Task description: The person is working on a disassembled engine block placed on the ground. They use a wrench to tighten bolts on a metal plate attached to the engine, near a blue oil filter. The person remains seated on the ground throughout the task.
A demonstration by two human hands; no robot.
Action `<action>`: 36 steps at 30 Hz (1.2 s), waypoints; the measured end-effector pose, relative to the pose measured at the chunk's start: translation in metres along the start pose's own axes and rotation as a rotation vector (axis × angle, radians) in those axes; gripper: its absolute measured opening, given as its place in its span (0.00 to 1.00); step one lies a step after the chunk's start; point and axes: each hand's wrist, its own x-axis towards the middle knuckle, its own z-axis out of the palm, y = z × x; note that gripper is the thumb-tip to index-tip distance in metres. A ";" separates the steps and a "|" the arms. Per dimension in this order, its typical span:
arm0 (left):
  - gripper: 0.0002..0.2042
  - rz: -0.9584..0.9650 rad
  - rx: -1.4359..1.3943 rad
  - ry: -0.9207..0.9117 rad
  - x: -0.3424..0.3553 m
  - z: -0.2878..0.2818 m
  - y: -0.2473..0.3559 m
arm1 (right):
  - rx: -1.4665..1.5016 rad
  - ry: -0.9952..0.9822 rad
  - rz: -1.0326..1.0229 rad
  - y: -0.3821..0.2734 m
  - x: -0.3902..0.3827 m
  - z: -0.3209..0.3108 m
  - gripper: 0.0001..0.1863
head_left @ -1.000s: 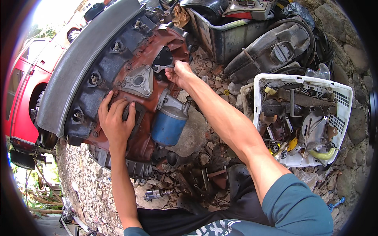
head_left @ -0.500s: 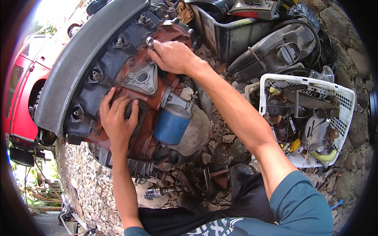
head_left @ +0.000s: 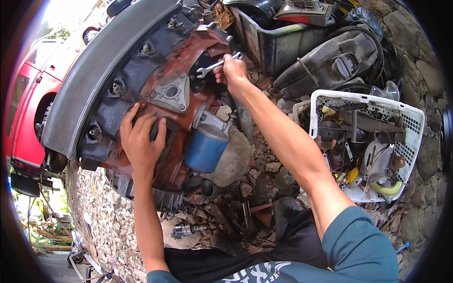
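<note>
One wrench (head_left: 215, 65), gripped in the right hand (head_left: 234, 70) beyond the blue filter (head_left: 204, 153), is well apart from the left hand (head_left: 142, 144), spread on the engine (head_left: 171, 178) left of that filter.

I'm standing in what looks like an open-air mechanic's yard. An engine (head_left: 147, 86) with a blue oil filter (head_left: 204, 155) sits in daylight above loose rubble (head_left: 101, 212). A white plastic crate (head_left: 339, 94) heaped with metal parts (head_left: 373, 123) stands near a rough stone wall (head_left: 411, 80), a loaded dark bin (head_left: 284, 51) close by, and a red vehicle (head_left: 35, 129) stands beyond the engine.
</note>
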 end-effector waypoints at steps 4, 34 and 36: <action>0.06 0.004 0.013 -0.003 0.000 -0.001 -0.001 | 0.177 0.048 0.280 0.027 0.004 0.001 0.19; 0.06 0.000 -0.003 0.000 0.002 0.002 0.002 | 0.726 0.041 0.607 0.066 0.002 0.016 0.24; 0.06 0.002 0.000 -0.002 0.003 0.001 0.002 | 0.592 0.010 0.511 0.056 0.003 0.016 0.24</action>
